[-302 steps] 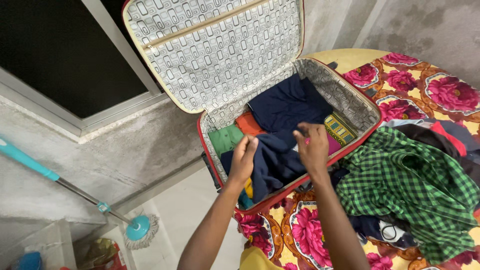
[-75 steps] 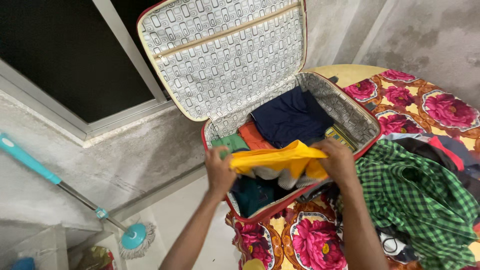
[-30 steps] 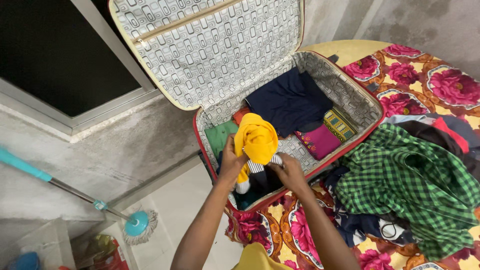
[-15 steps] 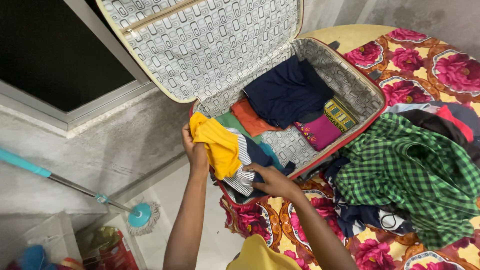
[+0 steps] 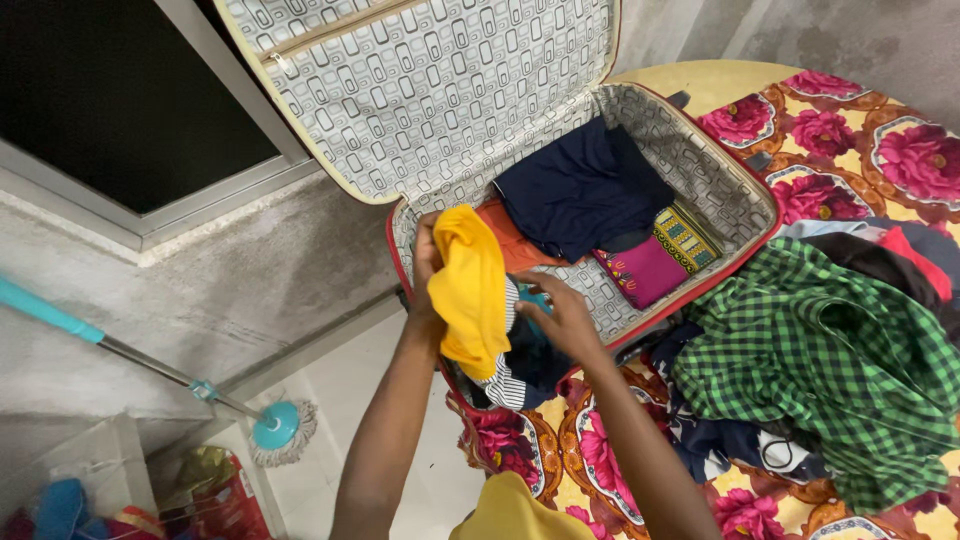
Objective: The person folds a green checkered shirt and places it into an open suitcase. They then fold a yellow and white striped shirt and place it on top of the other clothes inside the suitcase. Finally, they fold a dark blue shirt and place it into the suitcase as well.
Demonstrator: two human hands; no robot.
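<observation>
Yellow cloth hangs over the near left corner of the open suitcase, draped down from the left hand, which is closed on its upper edge at the case's left wall. Under the yellow lies a striped cloth, and beneath that dark cloth. The right hand is just beside the yellow cloth, fingers curled down into the dark and teal clothes there; whether it actually grips any of them cannot be told.

Further back in the case lie an orange piece, a navy garment and a magenta one with a patterned yellow border. The patterned lid stands up against the window. The case rests on a floral sheet, with a green checked shirt heaped just to its right. Down on the floor to the left is a teal mop.
</observation>
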